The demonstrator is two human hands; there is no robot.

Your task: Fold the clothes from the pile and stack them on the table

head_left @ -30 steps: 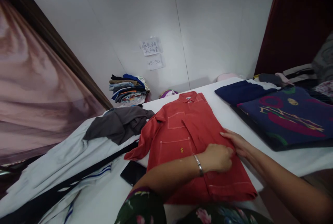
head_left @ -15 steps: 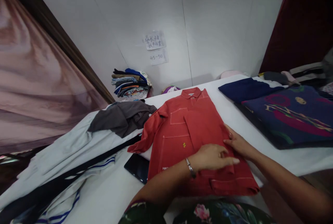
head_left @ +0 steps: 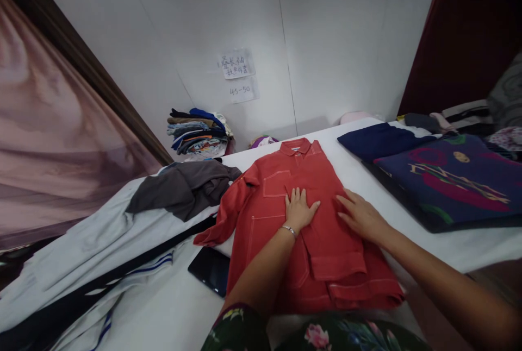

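A red long-sleeved shirt (head_left: 273, 242) with white stitching and a collar lies front up on the white-covered table. Its sleeve on the right is folded in over the front, cuff towards me; the other sleeve sticks out to the left. My left hand (head_left: 299, 210), with a bracelet at the wrist, rests flat on the shirt's chest with fingers spread. At the shirt's right edge, my right hand (head_left: 361, 215) touches the fabric with its fingers apart.
A dark tablet-like device (head_left: 210, 269) lies partly under the shirt. Left are a dark grey garment (head_left: 183, 188) and white-and-black clothing (head_left: 101, 258). A folded navy patterned garment (head_left: 448, 177) lies right. Behind stand a clothes stack (head_left: 199, 131) and a wall with paper notes (head_left: 238, 76).
My left hand has moved up from the lower sleeve and cuff to the chest, its fingers now spread flat. My right hand has shifted slightly along the shirt's right edge.
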